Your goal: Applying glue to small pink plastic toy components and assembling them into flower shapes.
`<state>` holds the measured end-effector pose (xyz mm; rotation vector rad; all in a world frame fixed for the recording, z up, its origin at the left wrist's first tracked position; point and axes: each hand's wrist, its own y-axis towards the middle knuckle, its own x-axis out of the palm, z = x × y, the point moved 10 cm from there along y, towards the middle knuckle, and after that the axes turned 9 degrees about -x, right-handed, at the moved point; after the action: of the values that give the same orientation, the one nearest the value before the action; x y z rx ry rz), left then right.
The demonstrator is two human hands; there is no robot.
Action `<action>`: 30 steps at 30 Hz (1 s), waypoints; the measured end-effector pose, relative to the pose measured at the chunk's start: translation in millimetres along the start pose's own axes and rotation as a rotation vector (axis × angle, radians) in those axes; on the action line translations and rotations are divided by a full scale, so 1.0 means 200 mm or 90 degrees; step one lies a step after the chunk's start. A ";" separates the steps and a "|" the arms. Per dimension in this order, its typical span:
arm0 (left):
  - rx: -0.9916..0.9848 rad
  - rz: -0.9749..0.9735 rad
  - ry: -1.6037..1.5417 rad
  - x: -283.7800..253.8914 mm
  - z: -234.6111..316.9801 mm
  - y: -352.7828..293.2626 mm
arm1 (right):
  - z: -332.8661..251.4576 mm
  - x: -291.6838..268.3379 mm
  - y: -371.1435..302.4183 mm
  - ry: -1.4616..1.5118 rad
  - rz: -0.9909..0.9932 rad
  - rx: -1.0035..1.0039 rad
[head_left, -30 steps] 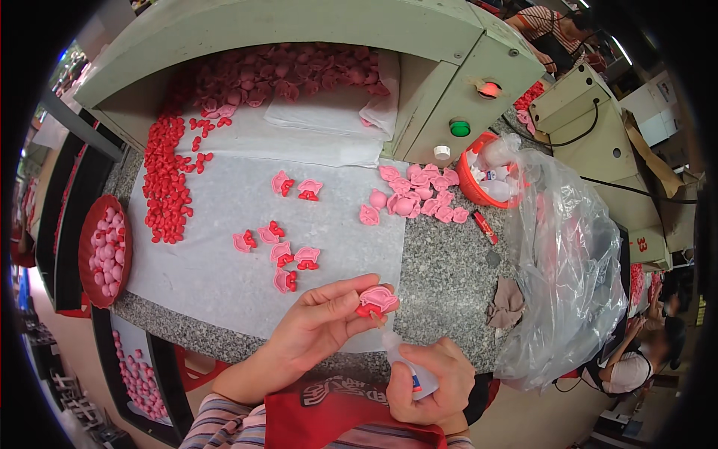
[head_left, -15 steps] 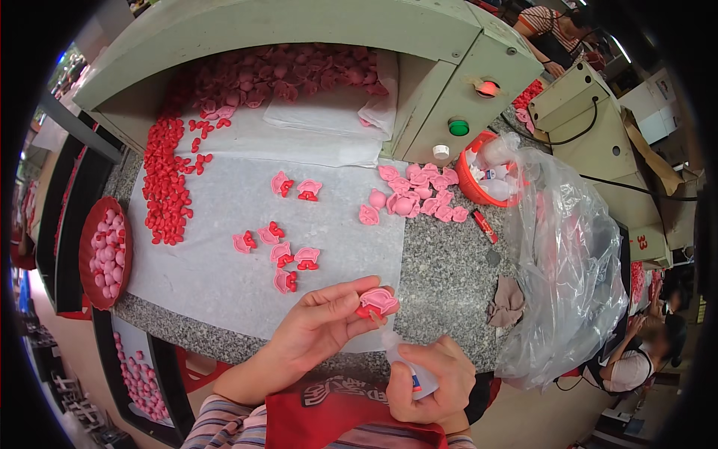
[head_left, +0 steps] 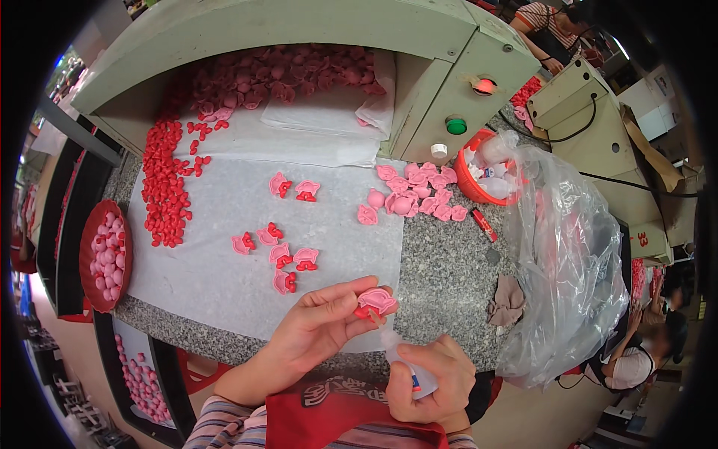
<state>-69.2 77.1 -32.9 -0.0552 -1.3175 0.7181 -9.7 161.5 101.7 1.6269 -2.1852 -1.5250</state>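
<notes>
My left hand [head_left: 325, 318] pinches a small pink-and-red plastic piece [head_left: 376, 301] between thumb and fingers, above the near edge of the white sheet [head_left: 202, 292]. Wrapped in my right hand [head_left: 437, 378] is a translucent squeeze bottle [head_left: 420, 379], its nozzle pointing up at the underside of that piece. Beyond my hands, several pink pieces with red bow-shaped parts [head_left: 284, 281] lie on the sheet. A cluster of plain pink pieces [head_left: 411, 194] sits at the sheet's right edge. Loose red parts [head_left: 164, 187] are heaped along its left side.
A pale green machine [head_left: 299, 26] with an opening full of pink pieces stands at the back. An orange basket [head_left: 479, 179] of bottles and a clear plastic bag [head_left: 561, 277] are at right, near a brown cloth [head_left: 507, 301]. A red bowl [head_left: 105, 254] of pink balls stands left.
Almost nothing differs. My left hand has shifted the piece very slightly, and the bottle stays just below it.
</notes>
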 end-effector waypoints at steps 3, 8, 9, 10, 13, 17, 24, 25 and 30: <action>0.003 -0.005 0.003 0.01 0.00 -0.01 | 0.00 0.00 0.00 -0.004 0.002 0.000; 0.006 -0.010 0.011 0.02 0.01 0.00 | 0.01 0.00 0.00 -0.009 0.011 -0.003; 0.007 -0.013 0.010 0.02 0.01 0.00 | 0.01 -0.01 0.00 -0.010 0.014 -0.004; 0.006 -0.015 0.010 0.02 0.01 0.00 | 0.01 -0.01 0.00 -0.010 0.017 -0.005; 0.018 -0.031 0.006 0.02 0.01 0.00 | 0.02 -0.02 0.01 -0.007 0.016 0.001; 0.027 -0.002 0.025 0.00 0.02 0.00 | 0.02 -0.02 0.01 -0.010 0.008 0.016; 0.037 -0.005 0.028 0.01 0.02 0.00 | 0.04 -0.05 0.01 -0.010 0.028 0.018; 0.040 -0.006 0.025 0.00 0.03 0.00 | 0.04 -0.06 0.01 -0.011 0.028 0.020; 0.050 -0.007 0.029 0.00 0.04 0.00 | 0.04 -0.06 0.01 -0.015 0.026 0.036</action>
<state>-75.2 73.7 -31.0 -0.0022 -1.2441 0.7544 -9.9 175.4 105.7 1.5779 -2.2782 -1.4929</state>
